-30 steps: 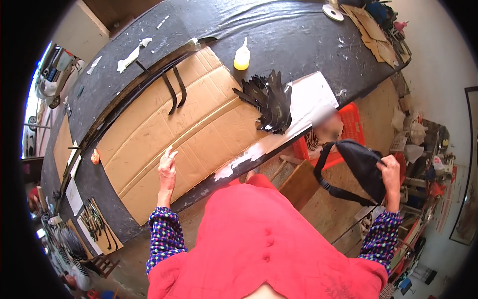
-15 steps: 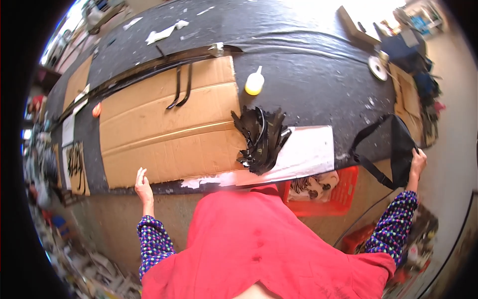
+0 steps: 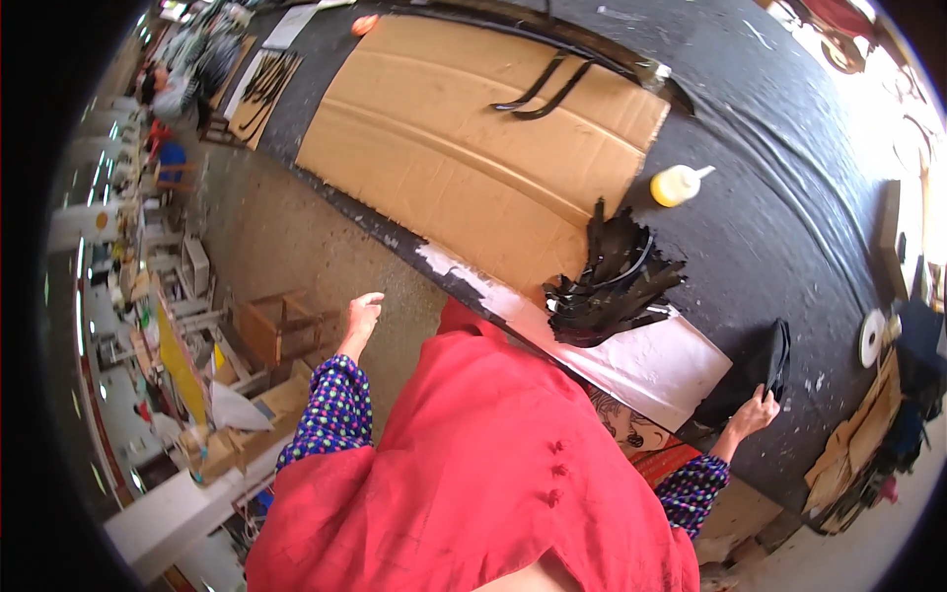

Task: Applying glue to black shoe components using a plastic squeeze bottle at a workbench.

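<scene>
At the table's right front edge, my right hand [image 3: 755, 412] is closed on a black fabric piece with a strap [image 3: 774, 360], which it holds over the tabletop. My left hand [image 3: 362, 321] hangs in the air off the table's front edge, holding nothing, its fingers loosely stretched. Between the two hands, a pile of black strips [image 3: 617, 281] lies across the edge of a cardboard sheet [image 3: 444, 128] and a whitish sheet [image 3: 681, 370]. Two black curved strips [image 3: 557, 89] rest on the far part of the cardboard.
A bottle of yellow liquid [image 3: 676, 185] with a nozzle stands beyond the pile. To the right is a white reel [image 3: 870, 338] near dark fabric and cardboard. Several dark strips [image 3: 264, 94] lie at the table's far left. A wooden stool [image 3: 281, 326] stands on the floor. A red crate [image 3: 663, 462] sits below the edge.
My view has turned to the left. My right hand has brought the black fabric piece inward over the table, its strap now bunched. My left hand is now farther from the cardboard.
</scene>
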{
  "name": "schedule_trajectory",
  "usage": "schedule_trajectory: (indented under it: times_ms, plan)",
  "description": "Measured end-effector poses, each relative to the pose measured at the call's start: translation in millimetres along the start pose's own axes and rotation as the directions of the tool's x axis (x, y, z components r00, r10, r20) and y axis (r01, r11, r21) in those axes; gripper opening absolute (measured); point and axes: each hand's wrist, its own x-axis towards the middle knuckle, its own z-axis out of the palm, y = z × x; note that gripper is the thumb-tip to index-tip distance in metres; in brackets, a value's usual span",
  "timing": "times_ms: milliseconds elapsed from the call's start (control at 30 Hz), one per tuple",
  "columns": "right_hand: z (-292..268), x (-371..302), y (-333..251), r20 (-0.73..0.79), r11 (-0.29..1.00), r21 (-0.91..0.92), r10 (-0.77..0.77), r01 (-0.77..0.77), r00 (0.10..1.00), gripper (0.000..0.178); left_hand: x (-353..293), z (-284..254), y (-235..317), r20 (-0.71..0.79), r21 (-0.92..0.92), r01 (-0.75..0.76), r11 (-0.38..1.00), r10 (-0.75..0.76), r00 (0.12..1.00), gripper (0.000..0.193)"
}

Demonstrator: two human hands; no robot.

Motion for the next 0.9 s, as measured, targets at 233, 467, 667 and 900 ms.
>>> schedule_trajectory:
  times_ms: [233,467,667,900]
  plan:
    - [-7.9,-31.0,-41.4,0.144,0.987,-0.151,0.07,-0.048,0.987,0.039,48.6,60.7,-145.9,0.201,0.099,0.206,0.974,-0.222,0.954,0.029]
    - [-16.7,-49.4,-108.9,0.399,0.996,-0.071,0.076,-0.051,0.914,0.036,42.3,179.1,-315.8,0.391,0.063,-0.037,0.997,0.009,0.92,0.044]
    - [-35.9,-15.6,-108.6,0.487,0.904,-0.427,0.256,-0.028,0.835,0.04,14.6,273.5,-306.7,0.652,-0.676,0.662,0.324,-0.155,0.742,0.053]
    - [-22.4,-9.5,-153.3,0.456,0.757,-0.411,-0.312,0.508,0.833,0.036,9.4,258.5,-323.4,0.534,-0.563,0.316,0.763,0.045,0.844,0.046]
